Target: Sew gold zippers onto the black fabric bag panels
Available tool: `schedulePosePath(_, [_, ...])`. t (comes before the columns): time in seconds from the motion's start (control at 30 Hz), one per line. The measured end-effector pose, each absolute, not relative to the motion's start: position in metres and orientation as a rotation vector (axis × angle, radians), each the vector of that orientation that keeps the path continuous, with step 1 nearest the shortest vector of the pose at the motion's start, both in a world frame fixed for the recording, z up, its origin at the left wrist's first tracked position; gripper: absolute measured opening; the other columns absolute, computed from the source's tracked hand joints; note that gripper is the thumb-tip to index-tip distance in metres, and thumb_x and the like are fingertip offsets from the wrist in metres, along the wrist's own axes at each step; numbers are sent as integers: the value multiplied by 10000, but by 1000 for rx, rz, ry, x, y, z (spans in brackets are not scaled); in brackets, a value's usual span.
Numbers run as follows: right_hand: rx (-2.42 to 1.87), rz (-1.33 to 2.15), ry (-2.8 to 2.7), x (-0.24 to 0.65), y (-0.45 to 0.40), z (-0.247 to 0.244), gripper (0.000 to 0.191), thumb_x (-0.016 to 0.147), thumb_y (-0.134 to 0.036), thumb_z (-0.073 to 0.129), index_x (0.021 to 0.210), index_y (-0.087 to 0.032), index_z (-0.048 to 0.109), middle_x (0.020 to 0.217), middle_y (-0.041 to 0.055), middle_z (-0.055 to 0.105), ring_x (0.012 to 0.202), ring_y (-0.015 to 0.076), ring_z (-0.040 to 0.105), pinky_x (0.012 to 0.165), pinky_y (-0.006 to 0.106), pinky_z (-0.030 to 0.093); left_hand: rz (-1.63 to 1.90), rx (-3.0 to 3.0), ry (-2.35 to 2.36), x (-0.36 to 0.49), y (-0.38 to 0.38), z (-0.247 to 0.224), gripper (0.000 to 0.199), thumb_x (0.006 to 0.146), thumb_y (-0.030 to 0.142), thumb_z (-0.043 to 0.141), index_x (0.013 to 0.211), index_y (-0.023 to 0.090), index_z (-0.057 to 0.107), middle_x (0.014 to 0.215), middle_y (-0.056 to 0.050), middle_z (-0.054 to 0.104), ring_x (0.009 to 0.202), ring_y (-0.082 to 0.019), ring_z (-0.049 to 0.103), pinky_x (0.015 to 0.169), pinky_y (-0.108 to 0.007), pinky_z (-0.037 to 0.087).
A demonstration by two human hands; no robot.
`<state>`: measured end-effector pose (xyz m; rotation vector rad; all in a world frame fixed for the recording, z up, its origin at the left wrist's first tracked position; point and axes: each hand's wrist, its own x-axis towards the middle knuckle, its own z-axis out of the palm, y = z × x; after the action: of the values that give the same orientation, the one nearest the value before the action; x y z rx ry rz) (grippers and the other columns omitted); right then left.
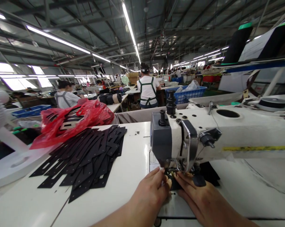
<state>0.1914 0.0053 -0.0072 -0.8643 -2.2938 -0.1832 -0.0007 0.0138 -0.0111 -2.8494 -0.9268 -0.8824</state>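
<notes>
At the sewing machine (173,138), both my hands work close under the needle area. Between them lies a dark piece of material (176,185), partly covered by my fingers and the presser foot. My left hand (151,192) is closed in a pinch at the piece's left edge. From the right, my right hand (202,197) has its fingers around the near right edge of the same piece, close to the foot. A small gold-coloured part (172,174) shows between my fingertips. More black material (209,173) lies behind my right hand, beside the machine.
Many black cut pieces (90,157) with slots lie fanned out on the white table (123,189). A red plastic bag (95,112) sits behind them, a white fan (5,132) at far left. Thread cones (239,44) stand upper right. Co-workers (148,86) and a blue basket (189,93) are beyond.
</notes>
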Motion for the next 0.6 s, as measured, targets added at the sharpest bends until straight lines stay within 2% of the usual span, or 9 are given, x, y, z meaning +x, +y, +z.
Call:
schedulePosePath(0.13, [-869,-158,-2277,192,6,-9,321,883,-87,331,1035,-129,610,968,92,694,874,182,667,729,261,564,-901,-2884,-979,0,10,-10,149,908,118,457,930,130,604,903,-109,580,909,-222,559,850,-385,502])
schedulePosePath(0.4, [-953,-116,-2293,194,10,-13,299,850,-88,368,998,-159,618,959,88,689,890,201,661,760,298,558,-852,-2893,-1033,0,14,-3,169,919,139,443,873,131,605,843,-74,563,807,-196,532,723,-308,506])
schedulePosePath(0.6, [-968,-127,-2310,192,11,-14,276,863,-106,355,953,-160,610,968,101,685,896,215,659,756,319,556,-869,-2888,-1005,-1,16,-1,183,925,147,431,872,128,606,848,-76,575,804,-196,530,739,-311,504])
